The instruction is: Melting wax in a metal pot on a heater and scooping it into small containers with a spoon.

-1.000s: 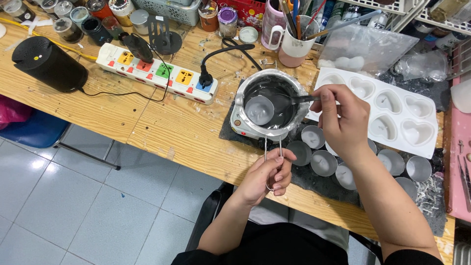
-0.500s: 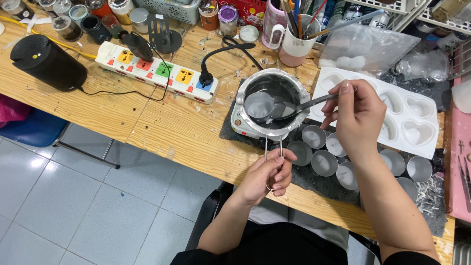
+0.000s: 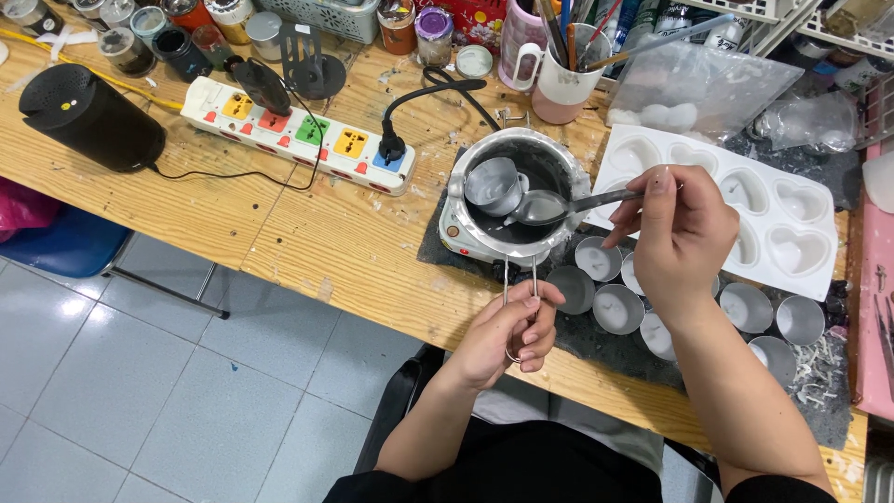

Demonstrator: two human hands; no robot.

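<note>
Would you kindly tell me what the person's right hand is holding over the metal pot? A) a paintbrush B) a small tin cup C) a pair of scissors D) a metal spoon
D: the right hand grips the handle of a metal spoon, whose bowl sits over the metal pot.

Our right hand holding a metal spoon over the melting pot, small tin cup inside it, our left hand gripping wire tongs, empty tin cups beside a white heart mould, wooden surface, power strip.
</note>
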